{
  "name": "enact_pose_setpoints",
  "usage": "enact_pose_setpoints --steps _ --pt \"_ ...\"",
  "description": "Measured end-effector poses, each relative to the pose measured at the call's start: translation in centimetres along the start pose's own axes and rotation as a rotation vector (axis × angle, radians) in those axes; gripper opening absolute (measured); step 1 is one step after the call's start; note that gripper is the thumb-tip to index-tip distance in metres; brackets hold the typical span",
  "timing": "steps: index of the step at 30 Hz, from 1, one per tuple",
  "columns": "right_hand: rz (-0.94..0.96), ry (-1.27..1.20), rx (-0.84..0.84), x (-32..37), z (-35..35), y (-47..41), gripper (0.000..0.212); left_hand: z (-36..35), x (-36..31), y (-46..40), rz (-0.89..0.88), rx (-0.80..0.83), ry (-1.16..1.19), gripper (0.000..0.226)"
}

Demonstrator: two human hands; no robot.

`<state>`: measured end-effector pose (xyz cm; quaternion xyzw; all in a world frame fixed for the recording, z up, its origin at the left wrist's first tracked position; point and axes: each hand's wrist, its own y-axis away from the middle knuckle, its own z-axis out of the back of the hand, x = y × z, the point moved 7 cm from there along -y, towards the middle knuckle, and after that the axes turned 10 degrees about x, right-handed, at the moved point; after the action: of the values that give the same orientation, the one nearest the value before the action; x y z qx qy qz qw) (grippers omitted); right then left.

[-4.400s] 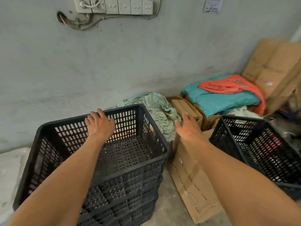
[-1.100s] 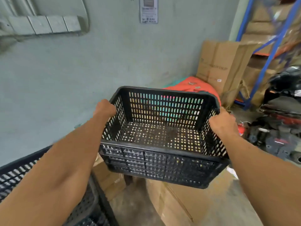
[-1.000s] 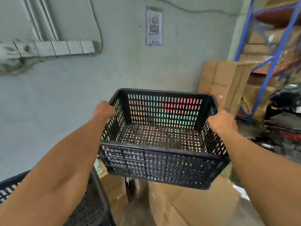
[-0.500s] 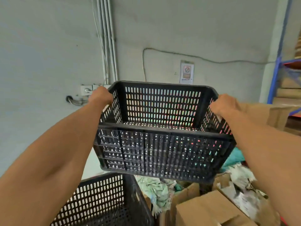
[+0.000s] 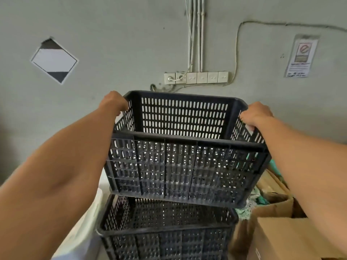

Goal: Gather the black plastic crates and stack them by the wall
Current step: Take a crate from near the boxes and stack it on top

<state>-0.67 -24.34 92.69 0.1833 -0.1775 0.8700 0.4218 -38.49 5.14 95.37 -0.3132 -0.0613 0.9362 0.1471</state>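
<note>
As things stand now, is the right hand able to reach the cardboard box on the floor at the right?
Probably not now. The right hand is gripping the rim of the lifted crate, as is the left hand. The cardboard box lies open to reach, but the hand must let go first.

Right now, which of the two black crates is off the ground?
The upper crate: the left hand and right hand grip its side rims, holding it above the lower crate.

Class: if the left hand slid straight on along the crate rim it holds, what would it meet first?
Probably the wall: the left hand points toward it past the held crate corner; depth is unclear.
</note>
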Motion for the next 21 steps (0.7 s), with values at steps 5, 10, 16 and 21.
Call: enact_pose_setpoints --steps 5,10,16,21 --pt "0.041 0.035 0.067 1.9 -3.8 -0.1 0.013 -0.5 5.0 0.7 0.099 0.018 -0.005 0.018" --pt "0.068 0.051 0.134 2.0 -7.2 0.0 0.013 -2.4 8.5 1.5 0.187 0.058 -0.008 0.012" --pt "0.080 0.048 0.165 1.8 -9.1 -0.2 0.013 -4.3 11.2 2.5 0.268 0.076 -0.028 0.014" --pt "0.107 0.062 0.212 2.4 -9.6 -0.3 0.013 -4.4 11.7 2.8 0.278 0.084 -0.053 0.013"
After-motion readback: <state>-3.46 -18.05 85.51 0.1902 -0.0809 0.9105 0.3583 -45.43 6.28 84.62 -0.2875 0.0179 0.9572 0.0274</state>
